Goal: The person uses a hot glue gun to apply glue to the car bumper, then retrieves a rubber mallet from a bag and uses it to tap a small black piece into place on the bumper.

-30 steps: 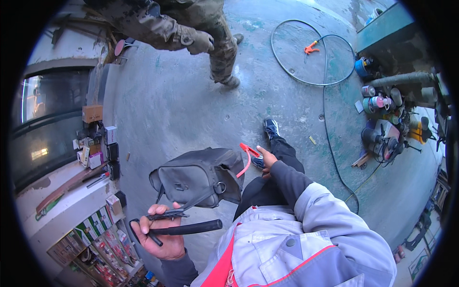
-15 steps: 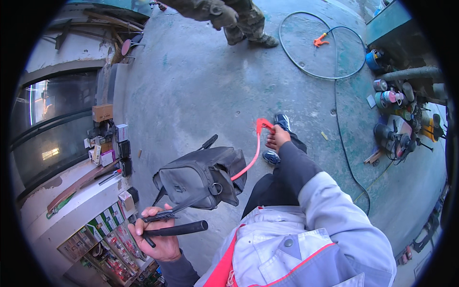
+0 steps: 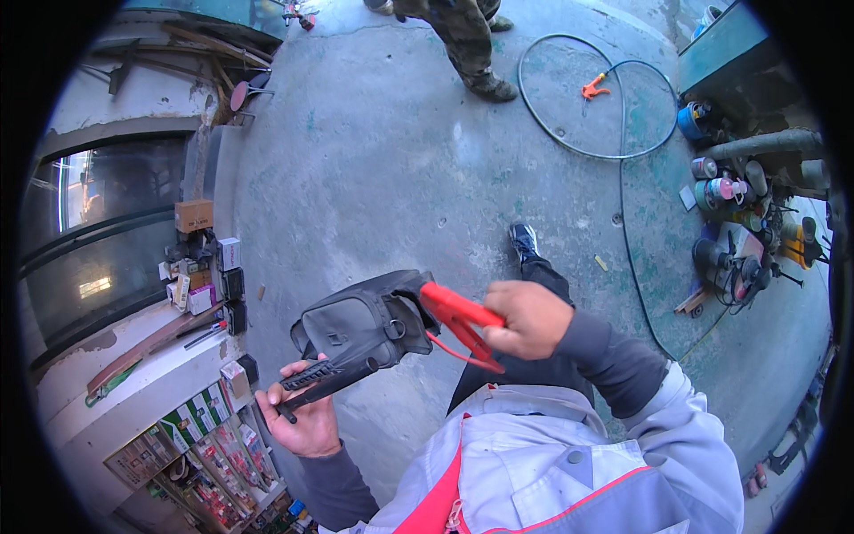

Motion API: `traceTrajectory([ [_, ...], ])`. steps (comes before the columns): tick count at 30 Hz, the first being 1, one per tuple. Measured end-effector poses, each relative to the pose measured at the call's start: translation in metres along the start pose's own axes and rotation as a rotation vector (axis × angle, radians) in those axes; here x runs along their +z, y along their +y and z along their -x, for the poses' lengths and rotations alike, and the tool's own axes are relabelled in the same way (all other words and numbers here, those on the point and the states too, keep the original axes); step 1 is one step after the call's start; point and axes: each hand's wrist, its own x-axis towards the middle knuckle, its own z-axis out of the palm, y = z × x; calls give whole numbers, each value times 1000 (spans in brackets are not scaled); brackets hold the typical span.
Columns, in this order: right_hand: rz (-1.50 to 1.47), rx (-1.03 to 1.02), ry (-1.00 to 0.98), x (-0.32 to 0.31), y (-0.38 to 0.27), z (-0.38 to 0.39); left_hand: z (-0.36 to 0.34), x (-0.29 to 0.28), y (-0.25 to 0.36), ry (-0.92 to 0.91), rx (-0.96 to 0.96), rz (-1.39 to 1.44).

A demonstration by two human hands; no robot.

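In the head view, a dark grey bag [image 3: 351, 327] sits ahead of the person. Just right of the bag, the right hand [image 3: 534, 320] grasps a red clamp [image 3: 464, 322] that overlaps the bag's right end, a red cable [image 3: 449, 350] curving beneath. At the bag's lower left, the left hand [image 3: 307, 427] grips a black rod [image 3: 336, 385]. Well beyond the bag, upper right, lies a coiled hose [image 3: 605, 157]
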Motion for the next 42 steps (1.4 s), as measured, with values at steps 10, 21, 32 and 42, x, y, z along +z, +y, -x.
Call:
traceTrajectory([
  [10, 238, 313, -151, 7, -31, -22, -1, 7, -17, -3, -53, 13],
  [21, 488, 445, -359, 49, 21, -66, 10, 29, -53, -11, -151, -56],
  [32, 229, 742, -151, -7, 120, -17, -29, -19, -34, -277, -202, -616],
  [42, -1284, 1219, 122, 87, 193, -100, -13, -2, 19, -453, -202, -1017],
])
